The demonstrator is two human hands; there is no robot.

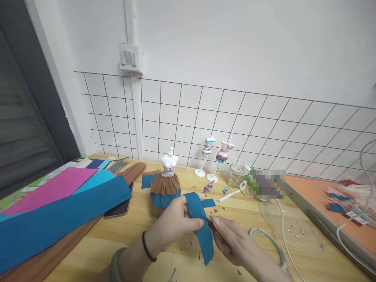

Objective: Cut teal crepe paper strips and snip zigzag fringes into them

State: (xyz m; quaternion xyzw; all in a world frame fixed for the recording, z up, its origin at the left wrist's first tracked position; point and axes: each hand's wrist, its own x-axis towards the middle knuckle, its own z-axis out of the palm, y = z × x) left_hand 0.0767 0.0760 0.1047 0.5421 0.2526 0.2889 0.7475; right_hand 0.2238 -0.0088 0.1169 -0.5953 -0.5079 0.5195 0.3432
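The blue fabric strip (204, 237) is hanging between the two hands above the wooden table (88, 254), its long axis running from 11 o'clock at the curled upper end to 5 o'clock at the lower one. The left hand (174, 223) is meeting it from 9 o'clock, closing in a pinch: the thumb is pressing near the strip's edge while the fingers are curling by the upper part (some are hiding behind the cloth). The right hand (232, 241) is sitting just beside the strip toward 4 o'clock, wrapping around a dark tool (209, 221), apparently scissors, whose tip is lying against the strip and pointing between 10 and 11 o'clock. How far its blades are parting, I cannot tell. The left wrist is resting low, its forearm coming in from 7 o'clock; the right forearm is slanting in from 5. The skirted dress form (166, 186) is standing toward 11 o'clock from the strip.
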